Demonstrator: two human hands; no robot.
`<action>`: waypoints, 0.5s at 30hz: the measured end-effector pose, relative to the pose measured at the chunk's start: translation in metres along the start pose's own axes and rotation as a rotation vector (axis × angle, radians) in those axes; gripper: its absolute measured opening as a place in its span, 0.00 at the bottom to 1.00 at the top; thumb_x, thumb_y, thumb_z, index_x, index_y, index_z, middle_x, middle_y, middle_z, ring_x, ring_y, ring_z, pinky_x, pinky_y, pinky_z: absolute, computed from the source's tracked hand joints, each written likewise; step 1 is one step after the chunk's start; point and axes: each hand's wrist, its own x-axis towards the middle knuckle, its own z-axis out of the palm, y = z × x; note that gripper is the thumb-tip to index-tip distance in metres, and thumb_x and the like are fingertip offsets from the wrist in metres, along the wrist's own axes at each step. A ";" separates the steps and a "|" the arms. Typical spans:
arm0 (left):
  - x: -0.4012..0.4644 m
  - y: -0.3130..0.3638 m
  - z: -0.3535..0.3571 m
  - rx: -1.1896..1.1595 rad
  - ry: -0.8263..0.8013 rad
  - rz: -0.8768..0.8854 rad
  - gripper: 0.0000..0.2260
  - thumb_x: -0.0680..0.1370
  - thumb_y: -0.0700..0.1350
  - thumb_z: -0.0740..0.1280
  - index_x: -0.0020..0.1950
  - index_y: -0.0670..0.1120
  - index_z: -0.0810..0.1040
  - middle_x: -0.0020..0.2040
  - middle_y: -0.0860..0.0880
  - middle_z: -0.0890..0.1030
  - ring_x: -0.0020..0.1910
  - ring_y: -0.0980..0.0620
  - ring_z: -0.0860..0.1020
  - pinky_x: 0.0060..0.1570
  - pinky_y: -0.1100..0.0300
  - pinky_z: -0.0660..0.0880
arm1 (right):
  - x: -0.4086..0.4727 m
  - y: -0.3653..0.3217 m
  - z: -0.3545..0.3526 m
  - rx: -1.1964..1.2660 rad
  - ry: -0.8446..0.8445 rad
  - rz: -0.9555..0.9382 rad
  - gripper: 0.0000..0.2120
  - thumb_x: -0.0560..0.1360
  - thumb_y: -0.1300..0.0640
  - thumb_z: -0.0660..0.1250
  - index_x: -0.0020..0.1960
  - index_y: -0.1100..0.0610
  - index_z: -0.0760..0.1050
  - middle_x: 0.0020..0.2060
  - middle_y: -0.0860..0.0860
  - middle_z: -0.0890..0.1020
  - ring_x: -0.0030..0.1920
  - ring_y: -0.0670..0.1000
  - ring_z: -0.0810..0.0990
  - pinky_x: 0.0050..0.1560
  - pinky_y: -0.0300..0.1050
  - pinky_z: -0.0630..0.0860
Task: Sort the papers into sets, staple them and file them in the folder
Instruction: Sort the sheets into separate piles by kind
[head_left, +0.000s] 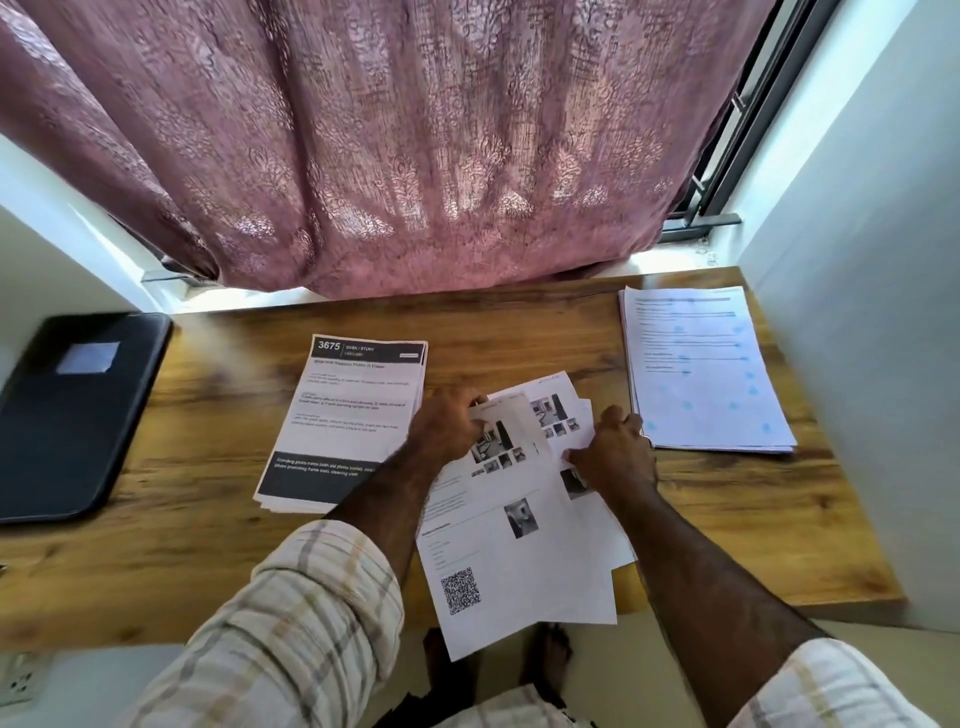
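Sorting's underway: left hand (448, 426) pinches a photo sheet (496, 431), right hand (618, 457) fingers grip the loose pile (524, 551) beside the "3675" stack (353, 415). Next, probably squaring them up.

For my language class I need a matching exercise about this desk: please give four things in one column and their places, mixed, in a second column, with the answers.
Things:
1. black folder
2. papers headed 3675
3. photo pages
4. blue-dotted papers

Places:
A. far right of the desk
B. under both hands
C. left end of the desk
D. middle, left of the hands

Pairs: 1-C, 2-D, 3-B, 4-A
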 end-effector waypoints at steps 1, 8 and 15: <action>0.000 -0.001 0.001 -0.017 -0.009 -0.006 0.16 0.76 0.49 0.77 0.62 0.53 0.80 0.57 0.52 0.85 0.47 0.52 0.85 0.48 0.52 0.85 | 0.003 0.000 0.000 0.030 -0.006 0.016 0.34 0.70 0.46 0.81 0.65 0.54 0.65 0.62 0.59 0.75 0.61 0.65 0.80 0.59 0.63 0.80; -0.004 -0.002 0.013 -0.052 -0.023 -0.009 0.25 0.74 0.47 0.79 0.69 0.53 0.75 0.64 0.50 0.80 0.53 0.51 0.82 0.50 0.60 0.82 | 0.002 0.001 -0.003 0.187 -0.117 -0.016 0.14 0.74 0.49 0.79 0.53 0.49 0.76 0.49 0.47 0.83 0.45 0.51 0.85 0.44 0.50 0.84; -0.004 -0.001 0.016 -0.015 -0.058 -0.030 0.37 0.74 0.52 0.79 0.80 0.52 0.66 0.74 0.46 0.72 0.69 0.44 0.76 0.64 0.47 0.80 | -0.008 -0.002 -0.013 0.225 -0.004 -0.049 0.04 0.79 0.51 0.69 0.48 0.48 0.74 0.49 0.50 0.85 0.41 0.51 0.85 0.43 0.54 0.87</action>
